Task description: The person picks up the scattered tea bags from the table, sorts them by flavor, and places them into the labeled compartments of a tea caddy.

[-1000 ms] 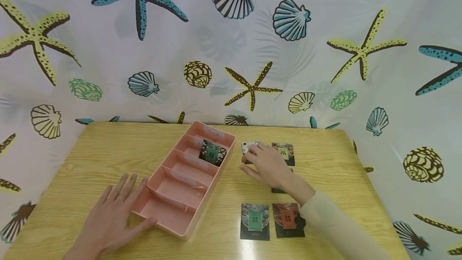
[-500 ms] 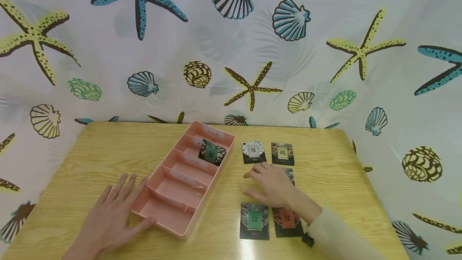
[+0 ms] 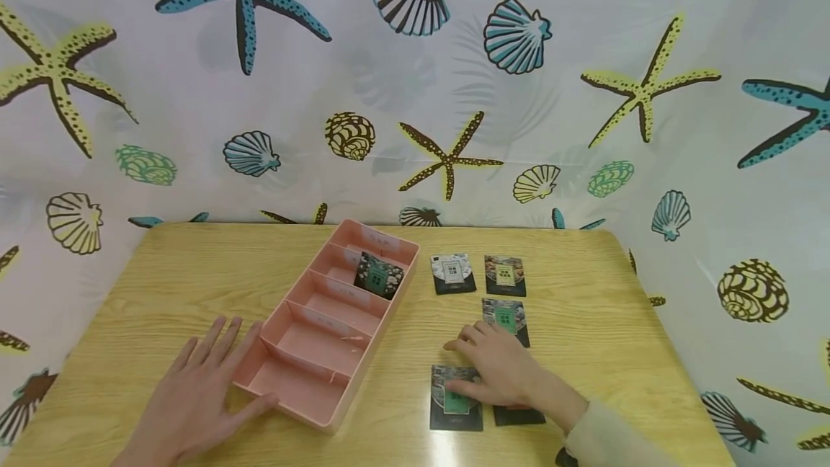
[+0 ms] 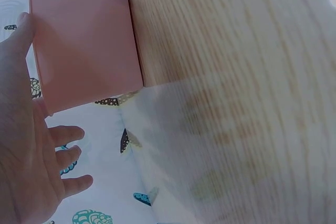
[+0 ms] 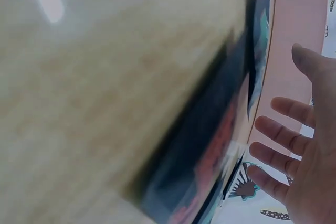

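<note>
- Packets (image 3: 456, 415): my relaxed, empty right hand (image 3: 501, 365) seems to be choosing.
- Left hand (image 3: 191, 391): spread at the tray's (image 3: 318, 344) near-left corner.
- Lifting probably needs edge-pinching.

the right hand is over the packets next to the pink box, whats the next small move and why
I'd probably lower the right hand and pinch the nearer green-labelled packet: its thumb already lies over that packet in the head view, its fingers hold nothing, and the left hand is at the near end of the pink box.
</note>
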Demonstrator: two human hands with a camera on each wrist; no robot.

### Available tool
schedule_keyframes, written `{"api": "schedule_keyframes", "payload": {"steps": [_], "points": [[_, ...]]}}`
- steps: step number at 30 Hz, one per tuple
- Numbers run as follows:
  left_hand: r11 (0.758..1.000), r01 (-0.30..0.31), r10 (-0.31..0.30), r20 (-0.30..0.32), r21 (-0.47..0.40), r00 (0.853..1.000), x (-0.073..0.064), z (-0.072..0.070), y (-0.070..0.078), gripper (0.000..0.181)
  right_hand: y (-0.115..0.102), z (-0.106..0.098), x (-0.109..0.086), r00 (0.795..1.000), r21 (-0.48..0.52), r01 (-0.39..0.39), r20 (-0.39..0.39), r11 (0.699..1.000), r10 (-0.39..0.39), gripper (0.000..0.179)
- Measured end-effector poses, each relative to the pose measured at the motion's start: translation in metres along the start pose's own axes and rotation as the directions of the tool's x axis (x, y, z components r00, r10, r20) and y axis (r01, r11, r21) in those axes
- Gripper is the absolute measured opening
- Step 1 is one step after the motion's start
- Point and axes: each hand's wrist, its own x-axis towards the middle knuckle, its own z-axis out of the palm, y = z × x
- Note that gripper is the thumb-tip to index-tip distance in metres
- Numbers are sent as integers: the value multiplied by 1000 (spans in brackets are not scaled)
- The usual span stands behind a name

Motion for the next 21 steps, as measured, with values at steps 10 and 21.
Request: {"api": "schedule_keyframes", "payload": {"steps": [10, 21], "points": [[1000, -13, 13, -43, 15, 999, -2, 1, 0, 107, -2, 8, -11, 1000, -29, 4, 22, 1000, -4, 57], [1000, -13, 13, -47, 10, 999, -1, 1, 0, 109, -5, 11, -16, 999, -35, 50, 18, 998, -50, 55]]}}
